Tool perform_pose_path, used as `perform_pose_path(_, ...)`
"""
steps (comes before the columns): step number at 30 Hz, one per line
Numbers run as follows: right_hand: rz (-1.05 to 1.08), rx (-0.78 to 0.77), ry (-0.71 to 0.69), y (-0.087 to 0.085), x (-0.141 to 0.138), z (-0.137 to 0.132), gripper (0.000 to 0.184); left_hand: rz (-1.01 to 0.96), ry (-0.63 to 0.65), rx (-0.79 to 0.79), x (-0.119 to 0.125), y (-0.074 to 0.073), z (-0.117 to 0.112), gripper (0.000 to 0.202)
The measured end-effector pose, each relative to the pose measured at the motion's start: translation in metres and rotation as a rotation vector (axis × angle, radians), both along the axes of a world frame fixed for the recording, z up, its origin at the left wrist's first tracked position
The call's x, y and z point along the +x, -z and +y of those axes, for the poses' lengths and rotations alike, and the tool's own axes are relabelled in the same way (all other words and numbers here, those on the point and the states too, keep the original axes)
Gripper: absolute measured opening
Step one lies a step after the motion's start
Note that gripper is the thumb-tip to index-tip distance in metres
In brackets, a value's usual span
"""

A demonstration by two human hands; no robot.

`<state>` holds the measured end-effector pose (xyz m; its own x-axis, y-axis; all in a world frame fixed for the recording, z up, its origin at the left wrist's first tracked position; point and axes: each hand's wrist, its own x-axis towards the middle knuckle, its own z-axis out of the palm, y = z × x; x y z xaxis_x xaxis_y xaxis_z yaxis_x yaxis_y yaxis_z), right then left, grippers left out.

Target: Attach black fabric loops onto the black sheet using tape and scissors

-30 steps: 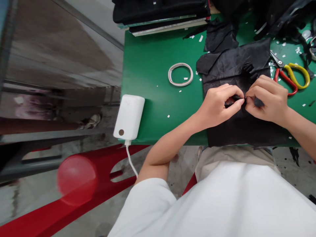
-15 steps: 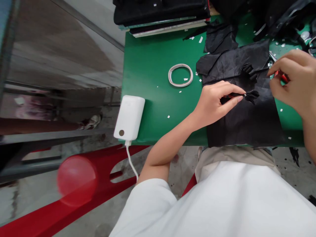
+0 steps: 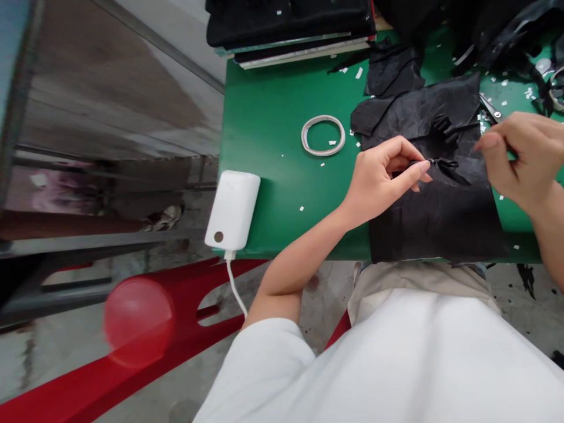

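My left hand (image 3: 383, 176) pinches a small folded black piece (image 3: 443, 165) between thumb and forefinger, just above a sheet of black fabric (image 3: 436, 217) that lies on the green table (image 3: 273, 106). My right hand (image 3: 522, 155) is at the right edge of the fabric. Its fingers curl over the handles of the scissors (image 3: 491, 108). Only the scissors' blades show, pointing up and left; the handles are hidden under the hand.
A white tape ring (image 3: 323, 134) lies left of the fabric. A white power bank (image 3: 232, 210) with a cable sits at the table's near left corner. Stacked dark boards (image 3: 291, 26) and more black scraps (image 3: 392, 67) fill the far side. A red frame (image 3: 145, 346) stands below.
My right hand let go of the black piece, swung out right over the scissors and closed down on their handles. My left hand kept its pinch and lifted slightly.
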<state>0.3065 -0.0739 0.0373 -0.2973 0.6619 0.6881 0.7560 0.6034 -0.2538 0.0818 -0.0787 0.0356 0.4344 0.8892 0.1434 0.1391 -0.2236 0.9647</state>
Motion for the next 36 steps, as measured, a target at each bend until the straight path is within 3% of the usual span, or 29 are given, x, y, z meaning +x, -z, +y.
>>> perform_pose_path(2,-0.019,0.173,-0.155,0.002,-0.006,-0.003,0.015,-0.014,-0.014,-0.029,0.001,0.0,0.0,0.021)
perform_pose_path(4,-0.082,0.254,-0.19,0.006,-0.012,-0.006,0.022,-0.015,-0.022,-0.049,0.001,0.001,0.0,0.024)
perform_pose_path(7,-0.152,0.258,-0.151,0.011,-0.018,-0.01,0.021,-0.007,-0.025,-0.051,0.002,0.003,0.0,0.027)
perform_pose_path(16,-0.178,0.048,-0.124,0.015,-0.02,-0.014,0.005,-0.005,-0.029,-0.098,0.001,0.002,0.001,0.035)
perform_pose_path(21,-0.002,-0.179,-0.131,0.014,-0.025,-0.013,0.012,-0.029,0.03,-0.101,0.0,0.004,0.003,0.045)
perform_pose_path(23,0.126,-0.203,-0.153,0.012,-0.027,-0.013,0.01,-0.011,0.001,-0.048,-0.001,0.005,0.003,0.047)
perform_pose_path(26,0.25,-0.279,-0.131,0.011,-0.028,-0.014,0.011,0.038,-0.101,0.103,0.001,0.007,0.002,0.035)
perform_pose_path(30,0.332,-0.439,-0.113,0.009,-0.03,-0.017,0.017,0.106,-0.158,0.259,0.003,0.007,-0.001,0.02)
perform_pose_path(36,0.349,-0.6,-0.191,0.006,-0.032,-0.021,0.021,0.221,-0.177,0.357,0.003,0.006,0.0,0.01)
